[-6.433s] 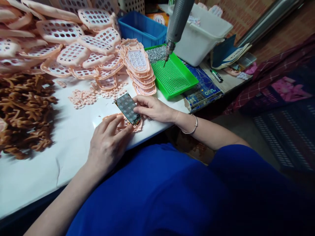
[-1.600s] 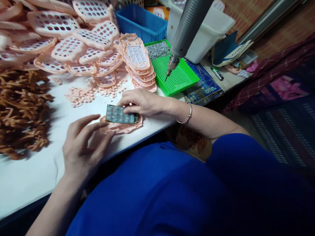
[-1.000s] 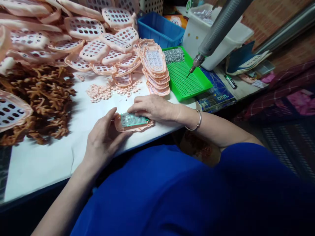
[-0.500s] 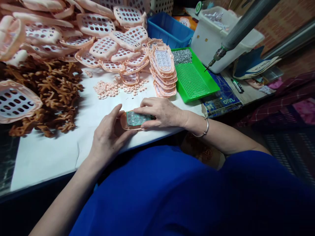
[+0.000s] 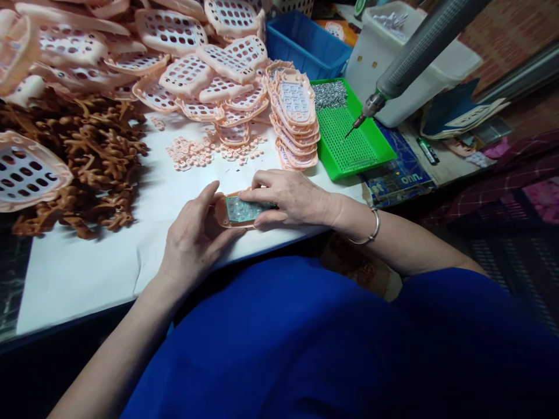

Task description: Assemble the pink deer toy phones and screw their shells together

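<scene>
A pink plastic shell lies near the table's front edge, with a green circuit board inside it. My left hand grips the shell's left end between thumb and fingers. From the right, my right hand rests fingertips on the board and holds the right end, hiding part of it. Beyond the hands are small pink rings in a loose heap. Behind my right hand stands a stack of pink shells.
Brown plastic parts and a pile of pink perforated shells cover the left and back. A green tray holds screws, under a hanging electric screwdriver. A blue bin and white bin stand behind.
The view has shifted slightly. The hanging screwdriver has moved left relative to the green tray, its tip now over the tray. Both hands keep nearly the same hold on the shell.
</scene>
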The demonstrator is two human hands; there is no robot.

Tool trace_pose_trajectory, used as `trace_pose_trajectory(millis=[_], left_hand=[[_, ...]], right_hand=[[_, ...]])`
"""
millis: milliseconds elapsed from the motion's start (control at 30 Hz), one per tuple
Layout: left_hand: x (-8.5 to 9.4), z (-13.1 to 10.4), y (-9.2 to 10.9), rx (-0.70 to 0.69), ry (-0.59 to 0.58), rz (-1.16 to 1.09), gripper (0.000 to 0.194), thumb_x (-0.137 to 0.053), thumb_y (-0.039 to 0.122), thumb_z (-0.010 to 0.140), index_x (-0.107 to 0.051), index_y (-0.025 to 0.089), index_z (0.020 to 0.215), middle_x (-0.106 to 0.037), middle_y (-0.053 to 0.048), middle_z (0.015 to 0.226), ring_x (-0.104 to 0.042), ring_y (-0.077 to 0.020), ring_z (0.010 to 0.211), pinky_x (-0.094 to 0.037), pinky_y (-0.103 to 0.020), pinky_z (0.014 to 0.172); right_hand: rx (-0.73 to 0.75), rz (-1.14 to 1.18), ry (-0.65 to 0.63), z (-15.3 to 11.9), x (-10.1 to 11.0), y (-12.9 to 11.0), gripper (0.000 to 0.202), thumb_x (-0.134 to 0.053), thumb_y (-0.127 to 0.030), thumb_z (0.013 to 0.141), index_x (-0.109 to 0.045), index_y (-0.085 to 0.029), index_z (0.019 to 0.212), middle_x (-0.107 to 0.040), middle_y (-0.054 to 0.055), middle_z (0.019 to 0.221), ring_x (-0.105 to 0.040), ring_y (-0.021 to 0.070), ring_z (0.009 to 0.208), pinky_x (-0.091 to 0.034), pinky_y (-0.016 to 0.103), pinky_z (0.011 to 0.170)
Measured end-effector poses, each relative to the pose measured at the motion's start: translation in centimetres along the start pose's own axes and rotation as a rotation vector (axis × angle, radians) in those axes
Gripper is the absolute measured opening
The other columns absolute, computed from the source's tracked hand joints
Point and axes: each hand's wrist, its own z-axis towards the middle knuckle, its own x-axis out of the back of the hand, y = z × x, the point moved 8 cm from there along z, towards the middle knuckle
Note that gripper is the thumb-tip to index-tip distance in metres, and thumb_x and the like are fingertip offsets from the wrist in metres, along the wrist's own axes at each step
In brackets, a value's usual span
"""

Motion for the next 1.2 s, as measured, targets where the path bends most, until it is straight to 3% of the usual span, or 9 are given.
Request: trace_pose_trajectory(millis=[333, 567, 733, 867, 1000, 1100, 1200], left_hand=[[0.0, 0.0, 0.3, -0.031, 0.013, 0.028, 0.071, -0.073, 0.049, 0.086, -0.044, 0.030, 0.148, -0.072, -0.011, 0.121, -0.071, -0.0254, 0.104, -0.060, -0.042, 0.092], [0.0, 0.0, 0.3, -0.029, -0.052, 0.062, 0.070, -0.068, 0.047, 0.089, -0.039, 0.031, 0.150, -0.070, -0.010, 0.121, -0.069, -0.0254, 0.106, -0.058, -0.042, 0.093], [0.7, 0.5, 3.3, -0.218, -0.029, 0.226, 0.058, -0.063, 0.034, 0.092, -0.044, 0.026, 0.146, -0.061, -0.016, 0.129, -0.061, -0.0312, 0.115, -0.054, -0.048, 0.095], [-1.1, 0.9, 5.7, -0.401, -0.111, 0.241, 0.044, -0.052, 0.012, 0.090, -0.057, 0.025, 0.132, -0.067, -0.013, 0.120, -0.063, -0.0285, 0.108, -0.054, -0.044, 0.087], [-2.4, 1.1, 5.4, -0.438, -0.094, 0.345, 0.037, -0.054, 0.016, 0.091, -0.065, 0.028, 0.124, -0.069, -0.013, 0.116, -0.062, -0.0334, 0.108, -0.052, -0.053, 0.090], [-2.5, 1.1, 4.9, -0.457, -0.065, 0.356, 0.035, -0.056, 0.017, 0.091, -0.066, 0.030, 0.122, -0.067, -0.015, 0.119, -0.061, -0.0368, 0.114, -0.049, -0.061, 0.097], [-2.5, 0.9, 4.8, -0.492, -0.074, 0.286, 0.037, -0.059, 0.016, 0.090, -0.062, 0.027, 0.125, -0.061, -0.019, 0.133, -0.054, -0.0416, 0.129, -0.052, -0.061, 0.097]], right_hand=[[-0.073, 0.041, -0.057, 0.2, -0.2, 0.3, 0.049, -0.058, -0.055, 0.095, -0.067, -0.017, 0.126, -0.060, 0.010, 0.102, -0.052, 0.0203, 0.087, -0.035, 0.030, 0.072], [-0.108, 0.060, -0.108, 0.5, -0.2, 0.3, 0.048, -0.062, -0.053, 0.094, -0.066, -0.017, 0.126, -0.059, 0.010, 0.102, -0.051, 0.0211, 0.087, -0.034, 0.031, 0.072], [-0.141, 0.077, -0.128, 0.6, -0.1, 0.2, 0.046, -0.066, -0.048, 0.092, -0.066, -0.017, 0.126, -0.058, 0.010, 0.102, -0.052, 0.0219, 0.090, -0.036, 0.031, 0.073], [-0.181, 0.078, -0.158, 0.7, 0.2, 0.1, 0.034, -0.066, -0.037, 0.094, -0.068, -0.014, 0.119, -0.058, 0.009, 0.101, -0.053, 0.0206, 0.089, -0.038, 0.030, 0.072], [-0.214, 0.101, -0.184, 0.8, 0.1, 0.2, 0.031, -0.067, -0.027, 0.092, -0.066, -0.013, 0.120, -0.059, 0.009, 0.104, -0.057, 0.0209, 0.093, -0.046, 0.031, 0.078], [-0.213, 0.120, -0.126, 0.6, 0.2, 0.0, 0.042, -0.067, -0.026, 0.093, -0.058, -0.010, 0.131, -0.062, 0.012, 0.110, -0.059, 0.0227, 0.102, -0.049, 0.035, 0.091], [-0.196, 0.132, -0.033, -0.5, 1.2, -0.8, 0.051, -0.064, -0.029, 0.095, -0.050, -0.008, 0.139, -0.062, 0.016, 0.118, -0.061, 0.0231, 0.108, -0.051, 0.037, 0.097]])
